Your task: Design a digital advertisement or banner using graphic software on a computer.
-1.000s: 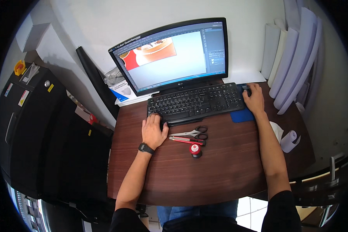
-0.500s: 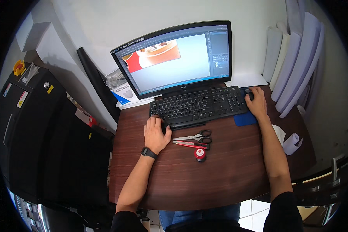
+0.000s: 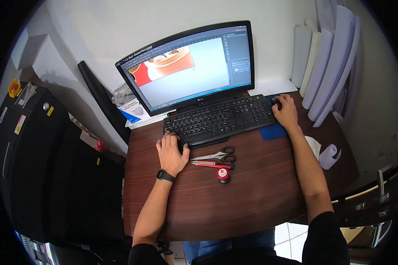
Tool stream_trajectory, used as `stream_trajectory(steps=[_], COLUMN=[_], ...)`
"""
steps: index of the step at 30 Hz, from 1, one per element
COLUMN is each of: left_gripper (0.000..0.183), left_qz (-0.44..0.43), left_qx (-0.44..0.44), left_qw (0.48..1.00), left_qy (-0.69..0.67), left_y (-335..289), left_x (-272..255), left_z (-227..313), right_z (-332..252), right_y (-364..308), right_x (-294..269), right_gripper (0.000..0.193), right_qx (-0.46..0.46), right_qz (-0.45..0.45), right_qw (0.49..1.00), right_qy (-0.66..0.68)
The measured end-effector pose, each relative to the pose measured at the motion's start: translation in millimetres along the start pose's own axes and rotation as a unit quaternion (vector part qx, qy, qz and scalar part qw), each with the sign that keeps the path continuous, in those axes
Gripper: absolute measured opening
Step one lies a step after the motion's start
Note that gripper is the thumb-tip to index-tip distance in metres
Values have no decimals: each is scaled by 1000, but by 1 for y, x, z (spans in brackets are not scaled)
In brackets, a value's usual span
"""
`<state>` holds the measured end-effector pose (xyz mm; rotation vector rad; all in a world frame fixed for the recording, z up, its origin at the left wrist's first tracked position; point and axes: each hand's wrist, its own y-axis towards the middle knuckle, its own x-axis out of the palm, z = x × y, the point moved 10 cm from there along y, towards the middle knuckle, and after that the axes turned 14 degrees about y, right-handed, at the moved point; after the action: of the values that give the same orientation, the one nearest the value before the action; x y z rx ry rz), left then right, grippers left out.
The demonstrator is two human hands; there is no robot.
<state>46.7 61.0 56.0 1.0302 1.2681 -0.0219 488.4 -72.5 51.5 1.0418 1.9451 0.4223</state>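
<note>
My left hand (image 3: 172,155), with a dark watch (image 3: 166,175) on its wrist, rests at the lower left corner of a black keyboard (image 3: 219,120). Its fingertips touch the keys and the thumb is spread away. On a blue mouse pad (image 3: 273,131), my right hand (image 3: 286,112) is curled over a dark mouse (image 3: 277,105), which it partly hides. Behind the keyboard stands a monitor (image 3: 181,90), showing an image-editing window with a red and orange picture.
Scissors (image 3: 214,155), a red utility knife (image 3: 213,164) and a small red-topped round item (image 3: 223,175) lie on the brown desk (image 3: 234,198). Paper rolls (image 3: 331,66) lean at right, near a small white roll (image 3: 329,157). A large black machine (image 3: 62,163) stands at left.
The whole view has shifted slightly, moving the scene left. Both hands keep their places. A small cursor now shows beside the picture on the monitor, and the panel at its lower right looks different.
</note>
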Motion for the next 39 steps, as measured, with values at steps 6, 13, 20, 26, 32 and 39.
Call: stream_trajectory(steps=[6,13,20,26,32,39], left_gripper=[37,37,37,37,37,37], left_qz=[3,9,11,11,12,11], left_qx=[-4,-2,1,-1,2,-1], left_qw=[1000,1000,1000,1000,1000,1000], left_qy=[-15,-17,-11,-12,-16,-17], left_y=[0,1,0,0,1,2], left_x=[-1,-2,-2,-2,-3,-3], left_z=[2,1,1,0,1,2], right_z=[8,9,7,7,8,6], right_y=[1,1,1,1,1,1], right_x=[1,1,1,1,1,-1], right_gripper=[34,33,34,33,32,33], right_qx=[-2,5,7,9,8,7], right_qz=[10,7,4,4,9,10], right_qw=[1000,1000,1000,1000,1000,1000], right_qy=[-2,-5,-7,-4,-2,-4])
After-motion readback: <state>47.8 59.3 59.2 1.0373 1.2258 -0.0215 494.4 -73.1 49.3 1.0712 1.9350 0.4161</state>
